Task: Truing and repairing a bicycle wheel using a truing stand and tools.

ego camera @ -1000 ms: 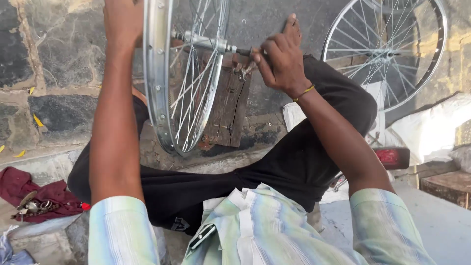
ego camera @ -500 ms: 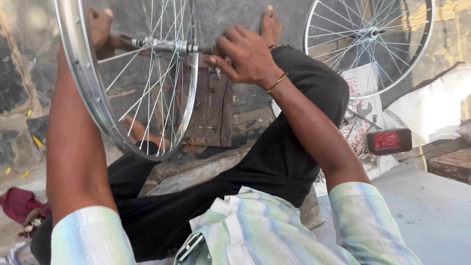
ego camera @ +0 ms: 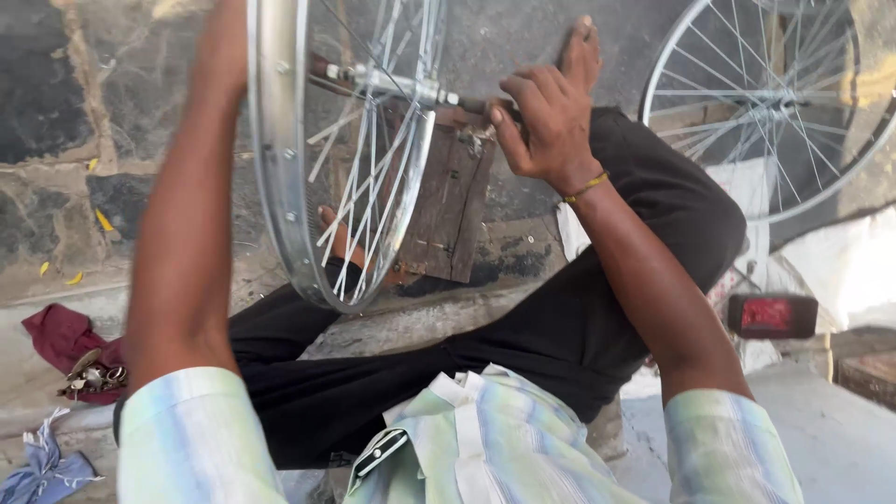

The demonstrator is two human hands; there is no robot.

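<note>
Head cam: right hand [ego camera: 551, 126] w/ fingers curled tight round the axle end [ego camera: 467, 103] of a silver bicycle wheel [ego camera: 280, 187], held upright over the lap, in front of a wooden block [ego camera: 453, 205]. Left hand is out of frame up top, can't tell its grip. Second wheel [ego camera: 775, 103] leans on the wall, right. Red reflector [ego camera: 773, 315] nearby; maroon rag [ego camera: 61, 336] on the ground, left.
</note>
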